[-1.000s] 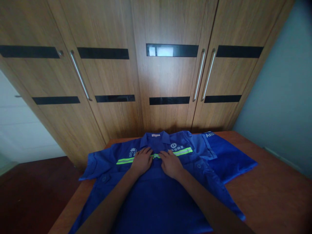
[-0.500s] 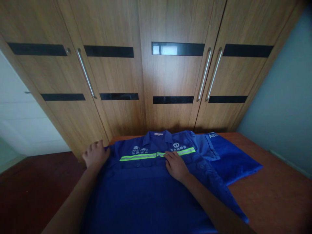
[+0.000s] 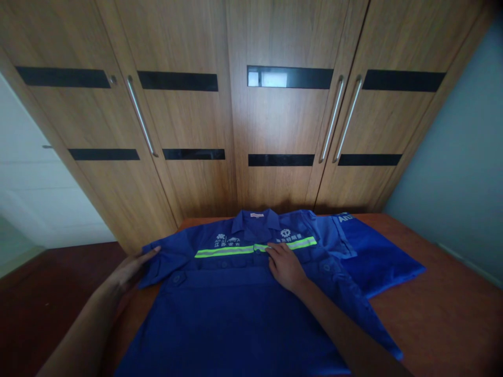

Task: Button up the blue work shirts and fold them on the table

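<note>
Shirt (image 3: 220,319) lies front up on the table (image 3: 444,309), collar (image 3: 255,225) at the far end, its body spread between and below both hands. The left hand (image 3: 128,269) is at the outer end of the left sleeve (image 3: 168,256), one digit lying over the cloth; whether it pinches the sleeve or only rests there, I cannot tell. The right hand (image 3: 286,268) lies palm down on the chest, just right of the middle, fingers loosely bent and close together, tips on the stripe (image 3: 223,252); whether any cloth is caught between them is also unclear.

Most of the left hand's fingers are hidden or lost in shadow. The right hand covers part of the stripe, and the right forearm hides cloth beneath it. The near end of the shirt is dark and partly cut off by the bottom edge. Print on the chest is small and blurred.

A blue bundle (image 3: 381,256) lies to the right, partly under the right sleeve (image 3: 334,238); its lettering is cut short. Beyond the table, the wardrobe (image 3: 271,120) has its doors closed, hiding its inside.
</note>
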